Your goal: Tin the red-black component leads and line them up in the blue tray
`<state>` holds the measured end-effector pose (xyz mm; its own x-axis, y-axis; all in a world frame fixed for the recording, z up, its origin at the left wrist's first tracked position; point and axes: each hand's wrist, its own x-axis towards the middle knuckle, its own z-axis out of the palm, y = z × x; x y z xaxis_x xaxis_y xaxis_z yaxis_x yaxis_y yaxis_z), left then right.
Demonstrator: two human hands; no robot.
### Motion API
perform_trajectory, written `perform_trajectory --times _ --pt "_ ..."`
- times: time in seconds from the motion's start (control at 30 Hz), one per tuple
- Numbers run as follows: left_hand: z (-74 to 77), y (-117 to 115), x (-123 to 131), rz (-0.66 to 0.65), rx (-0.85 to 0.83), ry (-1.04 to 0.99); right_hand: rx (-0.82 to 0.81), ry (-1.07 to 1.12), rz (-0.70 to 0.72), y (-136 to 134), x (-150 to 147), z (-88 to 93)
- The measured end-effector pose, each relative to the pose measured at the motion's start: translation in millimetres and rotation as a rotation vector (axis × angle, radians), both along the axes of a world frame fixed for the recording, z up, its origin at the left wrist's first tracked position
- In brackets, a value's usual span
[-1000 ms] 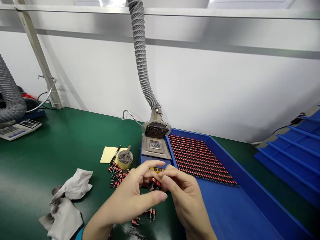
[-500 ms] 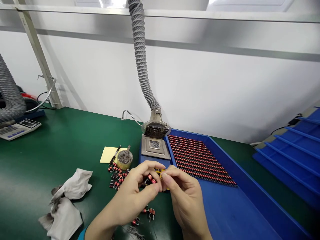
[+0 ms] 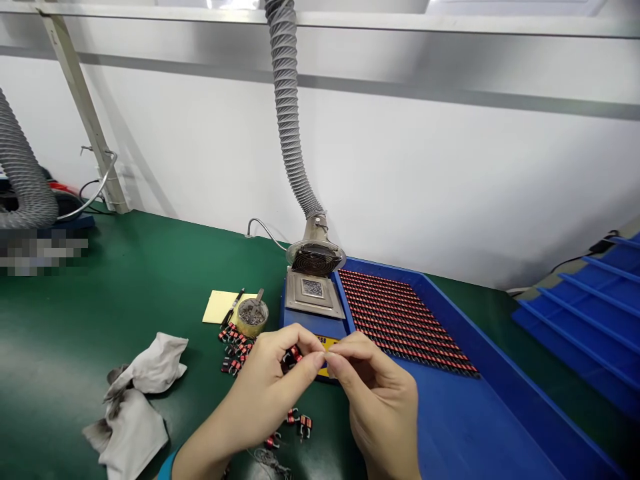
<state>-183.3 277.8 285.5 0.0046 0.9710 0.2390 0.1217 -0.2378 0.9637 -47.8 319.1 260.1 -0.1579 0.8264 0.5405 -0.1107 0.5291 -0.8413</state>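
Nearest, toward the front edge of the counter (image 3: 100,300), grey scraps (image 3: 269,461) lie by a few stray coils (image 3: 305,424), with stained white cloth gloves (image 3: 133,427) off to their left. Above the strays, the left hand (image 3: 273,387) keeps red-and-black coils (image 3: 295,355) within its curled fingers, thumb and forefinger meeting at the tips; the right hand (image 3: 375,393) has its own grip pinched together against those tips, though I cannot tell whether a wire end is caught between. If the left fingers loosened during such fine work, a coil could well drop among the strays. Past the left hand, a heap of coils (image 3: 236,348) crowds a round tub (image 3: 252,319) of grey matter beside a yellow notepad (image 3: 213,307), so a sweeping wrist might scatter the heap or tip the tub. Just beyond the fingertips stands what looks like a solder pot (image 3: 313,288); if hot, it could burn bare skin on a forward slip. Packed rows of coils (image 3: 405,320) fill the far-left part of the blue tray (image 3: 480,427), and a knock on its left edge might jar them. Farthest back, an exhaust hood (image 3: 316,257) hangs over the pot.
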Motion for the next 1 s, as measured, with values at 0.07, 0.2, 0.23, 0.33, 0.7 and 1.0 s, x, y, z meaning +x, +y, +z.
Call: perform_trajectory --times 0.07,0.2,0.23,0.33,0.7,1.0 --pt "-0.3 0.9 -0.2 0.002 0.001 -0.013 0.002 -0.014 0.015 0.2 1.0 0.6" --pt "-0.6 2.1 -0.4 0.019 0.000 -0.023 0.046 -0.042 -0.023 -0.6 2.4 0.8" --pt "-0.7 2.0 -0.4 0.022 -0.003 -0.024 0.075 -0.049 -0.042 -1.1 2.4 0.5" --pt "-1.0 1.3 0.2 0.033 -0.002 -0.012 0.211 -0.089 -0.090 -2.9 2.2 0.1" --pt "-1.6 0.7 -1.2 0.019 -0.006 -0.024 0.420 -0.373 0.086 -4.5 17.9 15.5" --pt "-7.8 0.2 0.9 0.061 0.315 0.471 0.358 -0.410 -0.068 -2.6 15.5 11.1"
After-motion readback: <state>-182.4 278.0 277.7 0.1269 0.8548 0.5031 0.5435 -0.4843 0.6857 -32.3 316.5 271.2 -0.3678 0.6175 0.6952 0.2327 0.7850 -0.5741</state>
